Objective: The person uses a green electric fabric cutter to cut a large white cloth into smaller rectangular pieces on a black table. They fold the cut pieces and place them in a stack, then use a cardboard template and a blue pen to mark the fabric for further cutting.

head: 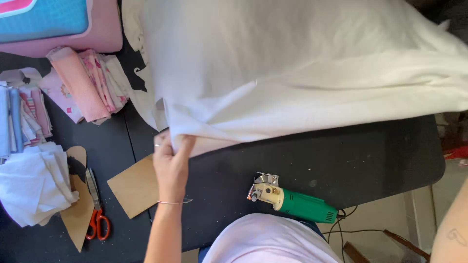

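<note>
Black and matte, the work table [370,151] fills most of the view, its rounded right corner ending above a pale floor where cables trail. At the far left lie stacked white fabric pieces [31,182], folded blue and pink cloths, and a pile of pink printed fabric [90,83] below a pink-edged cutting mat [58,27]. Orange-handled scissors [96,209] rest on a brown cardboard template [78,214], just beside a second cardboard piece [134,187]. The left hand [170,163] is clamped on the lower left corner of a large white cloth [302,73], which spreads across the upper table to the right edge of view. Near the front table edge lies a green electric cutter [292,199]; bare table stays open between it and the cloth. The right hand is out of view; only a forearm shows at far right.
</note>
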